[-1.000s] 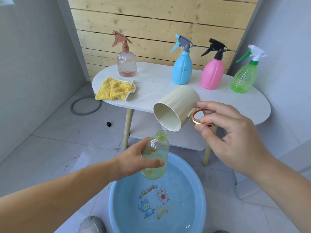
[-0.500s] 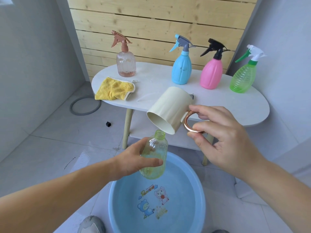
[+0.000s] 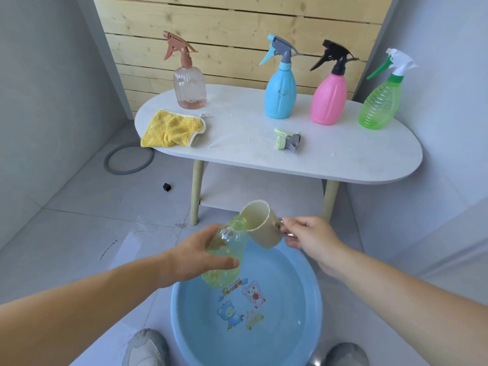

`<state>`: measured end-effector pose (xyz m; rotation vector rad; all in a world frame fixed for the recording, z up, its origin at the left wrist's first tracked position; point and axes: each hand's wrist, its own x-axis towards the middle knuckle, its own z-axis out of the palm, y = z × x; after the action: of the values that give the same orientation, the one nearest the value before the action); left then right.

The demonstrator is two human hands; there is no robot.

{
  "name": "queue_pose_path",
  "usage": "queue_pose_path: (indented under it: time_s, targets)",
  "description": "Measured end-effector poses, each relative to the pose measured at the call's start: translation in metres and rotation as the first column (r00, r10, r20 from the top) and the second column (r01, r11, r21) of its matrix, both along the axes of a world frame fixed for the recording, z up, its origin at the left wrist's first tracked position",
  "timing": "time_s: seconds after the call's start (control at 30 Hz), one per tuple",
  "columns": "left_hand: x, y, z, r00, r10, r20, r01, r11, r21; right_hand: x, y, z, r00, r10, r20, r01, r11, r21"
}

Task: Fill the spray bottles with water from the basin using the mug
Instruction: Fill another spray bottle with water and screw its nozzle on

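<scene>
Head view: basin (image 3: 303, 286) of water, part-filled bottle (image 3: 233, 244), mug (image 3: 261, 228)

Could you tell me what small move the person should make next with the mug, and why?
Probably dip the mug in the right hand into the basin to scoop water: it looks empty and hangs just above the water, while the uncapped bottle in the left hand seems only partly full.
</scene>
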<state>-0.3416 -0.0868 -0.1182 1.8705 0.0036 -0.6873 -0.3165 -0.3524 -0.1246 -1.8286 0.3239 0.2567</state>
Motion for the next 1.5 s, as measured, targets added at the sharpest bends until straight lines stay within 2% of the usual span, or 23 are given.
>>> queue_pose_path:
  time_s: [0.17,0.47,0.63,1.2,1.5]
  targets:
    - [-0.003,-0.003,-0.011,0.999,-0.030,-0.022,0.030,0.999,0.012,0.002,-0.005,-0.057,0.978,0.097,-0.187,-0.125,0.981,-0.147]
    - [0.001,-0.012,-0.022,0.999,-0.021,-0.024,0.021,1.000,-0.005,-0.001,0.000,-0.126,0.965,0.217,-0.149,-0.258,0.898,-0.356]
    - [0.007,-0.011,-0.026,0.999,-0.013,-0.031,0.013,1.000,-0.004,-0.007,-0.005,-0.141,0.951,0.241,-0.196,-0.304,0.847,-0.436]
    - [0.014,-0.008,-0.026,0.999,-0.004,-0.049,0.003,1.000,-0.021,-0.005,-0.006,-0.147,0.931,0.255,-0.263,-0.356,0.796,-0.490]
    - [0.012,-0.006,-0.022,1.000,0.001,-0.007,-0.001,1.000,-0.003,-0.005,0.006,-0.134,0.927,0.294,-0.231,-0.367,0.832,-0.416]
